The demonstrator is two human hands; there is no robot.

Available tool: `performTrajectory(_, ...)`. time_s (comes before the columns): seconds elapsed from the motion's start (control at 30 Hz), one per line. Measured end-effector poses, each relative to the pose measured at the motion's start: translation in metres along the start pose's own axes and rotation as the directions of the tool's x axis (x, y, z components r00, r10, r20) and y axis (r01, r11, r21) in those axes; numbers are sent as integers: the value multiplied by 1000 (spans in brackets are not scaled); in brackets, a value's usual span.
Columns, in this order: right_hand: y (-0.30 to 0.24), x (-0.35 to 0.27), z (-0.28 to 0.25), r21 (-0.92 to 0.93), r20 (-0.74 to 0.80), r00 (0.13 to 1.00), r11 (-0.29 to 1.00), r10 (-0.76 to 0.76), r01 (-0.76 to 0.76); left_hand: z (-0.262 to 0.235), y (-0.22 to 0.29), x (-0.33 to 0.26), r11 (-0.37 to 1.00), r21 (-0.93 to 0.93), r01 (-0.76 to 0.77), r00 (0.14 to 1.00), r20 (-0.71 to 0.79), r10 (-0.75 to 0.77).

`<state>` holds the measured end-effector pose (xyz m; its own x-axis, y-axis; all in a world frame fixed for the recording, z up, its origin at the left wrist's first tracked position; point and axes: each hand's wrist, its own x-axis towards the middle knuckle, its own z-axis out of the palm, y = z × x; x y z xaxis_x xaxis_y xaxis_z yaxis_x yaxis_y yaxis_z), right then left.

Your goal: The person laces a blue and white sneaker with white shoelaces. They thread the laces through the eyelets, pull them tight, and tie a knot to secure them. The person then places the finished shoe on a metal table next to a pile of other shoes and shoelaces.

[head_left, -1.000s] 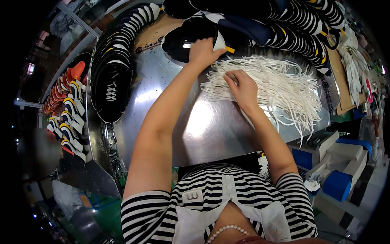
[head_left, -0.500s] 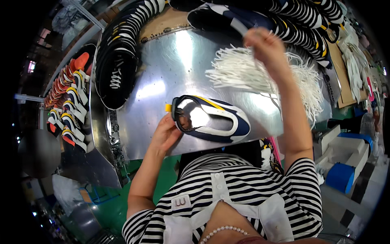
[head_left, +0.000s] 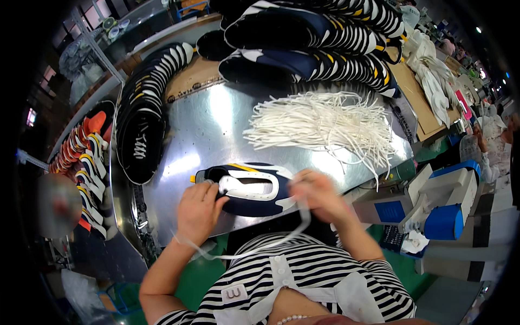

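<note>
A navy, white and yellow shoe upper [head_left: 246,207] lies on the metal table close to me, its open lacing slot facing up and a yellow tab at its left end. My left hand [head_left: 198,210] grips the heel end, thumb along the near side. At the toe end, my right hand [head_left: 320,196] is blurred, with pinched fingers closed on a white shoelace [head_left: 307,220]. The lace loops down from there, across my striped shirt to my left forearm. My right fingertips are beside the white front of the upper; whether they touch it is unclear.
A heap of white laces [head_left: 325,122] lies on the metal table [head_left: 211,130] beyond the upper. Nested shoe uppers curve along the left [head_left: 143,111], and more rows of uppers [head_left: 330,67] are stacked at the back. A grey-and-blue machine [head_left: 417,203] stands at the right.
My right hand has come down from above the lace heap to the toe end, trailing a white lace. My left hand still holds the upper's heel. The view has shifted.
</note>
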<state>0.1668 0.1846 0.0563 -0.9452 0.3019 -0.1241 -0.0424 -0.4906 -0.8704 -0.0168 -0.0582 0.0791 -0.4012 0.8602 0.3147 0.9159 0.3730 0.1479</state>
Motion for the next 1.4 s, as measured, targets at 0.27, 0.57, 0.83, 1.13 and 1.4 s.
performTrajectory(0.27, 87, 69, 20, -385, -186, 963, 916, -195, 111, 36, -19, 82, 660, -127, 740, 317, 932, -176)
performTrajectory(0.57, 69, 70, 23, -90, -227, 966, 990, -124, 106, 98, 14, 65, -515, -576, 635, 695, 717, 53)
performTrajectory(0.83, 55, 58, 23, -138, -176, 982, 990, -66, 41, 76, 35, 56, -346, -783, 517, 731, 614, -297)
performTrajectory(1.13, 50, 42, 37, -390, -139, 986, 920, -95, 34, 54, 43, 50, -82, -862, 500, 739, 474, -480)
performTrajectory(1.4, 36, 31, 29, -643, -71, 973, 756, -220, 124, 63, 45, 38, -4, -863, 505, 751, 442, -490)
